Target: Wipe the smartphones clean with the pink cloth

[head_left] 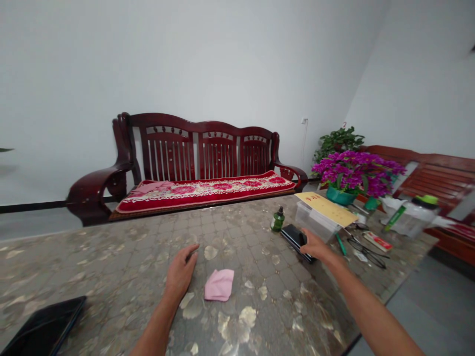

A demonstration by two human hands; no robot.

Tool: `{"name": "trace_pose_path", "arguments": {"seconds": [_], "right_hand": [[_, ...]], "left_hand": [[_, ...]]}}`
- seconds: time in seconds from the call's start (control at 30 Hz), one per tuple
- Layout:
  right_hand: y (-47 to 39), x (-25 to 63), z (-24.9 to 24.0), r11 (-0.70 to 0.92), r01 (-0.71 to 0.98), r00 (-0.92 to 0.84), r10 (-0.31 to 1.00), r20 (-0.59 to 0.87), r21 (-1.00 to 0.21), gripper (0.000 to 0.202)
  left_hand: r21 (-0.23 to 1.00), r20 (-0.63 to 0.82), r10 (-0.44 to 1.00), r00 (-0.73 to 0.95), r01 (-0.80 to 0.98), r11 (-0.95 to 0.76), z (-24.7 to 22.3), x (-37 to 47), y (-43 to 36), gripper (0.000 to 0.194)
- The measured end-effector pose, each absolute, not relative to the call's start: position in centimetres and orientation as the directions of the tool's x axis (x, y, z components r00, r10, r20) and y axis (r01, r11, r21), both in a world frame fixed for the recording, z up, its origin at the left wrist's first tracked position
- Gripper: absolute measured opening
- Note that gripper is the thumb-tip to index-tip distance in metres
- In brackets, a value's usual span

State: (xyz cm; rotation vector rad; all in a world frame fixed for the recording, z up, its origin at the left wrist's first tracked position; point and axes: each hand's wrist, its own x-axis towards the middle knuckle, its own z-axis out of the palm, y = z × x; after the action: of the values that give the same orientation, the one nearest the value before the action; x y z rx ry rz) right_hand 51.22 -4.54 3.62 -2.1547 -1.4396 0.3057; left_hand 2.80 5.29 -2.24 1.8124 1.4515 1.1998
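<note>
My left hand (181,269) rests on the patterned tabletop (141,291), holding nothing, its fingers loosely stretched and the thumb apart. Just right of it lies a small pink cloth (219,285), untouched. At the right, my right hand (312,245) grips a flat, glossy black rectangular case (294,236) from above, near its closer end. The case lies on or very close to the table; its exact kind is unclear. Beside its far end stands a small green bottle (277,220) with a black pump top.
A clear plastic box (315,221) with a yellow booklet (326,207) on top stands behind my right hand. Farther right are eyeglasses (367,252), a green pen (340,244), purple flowers (356,170) and a lidded bottle (419,215). A black tablet (44,326) lies front left. Beyond stands a wooden bench (198,131).
</note>
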Motion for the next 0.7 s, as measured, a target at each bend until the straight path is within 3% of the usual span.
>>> {"name": "trace_pose_path", "arguments": {"seconds": [0.27, 0.7], "right_hand": [[-3.9, 50.9, 3.3, -0.358, 0.809, 0.418, 0.908, 0.027, -0.466, 0.09], [-4.0, 50.2, 2.7, -0.399, 0.859, 0.437, 0.898, 0.052, -0.322, 0.085]], "left_hand": [[0.832, 0.293, 0.956, 0.027, 0.485, -0.269, -2.2, 2.8, 5.3, 0.044], [0.824, 0.281, 0.959, 0.024, 0.507, -0.254, -2.2, 2.8, 5.3, 0.044]]}}
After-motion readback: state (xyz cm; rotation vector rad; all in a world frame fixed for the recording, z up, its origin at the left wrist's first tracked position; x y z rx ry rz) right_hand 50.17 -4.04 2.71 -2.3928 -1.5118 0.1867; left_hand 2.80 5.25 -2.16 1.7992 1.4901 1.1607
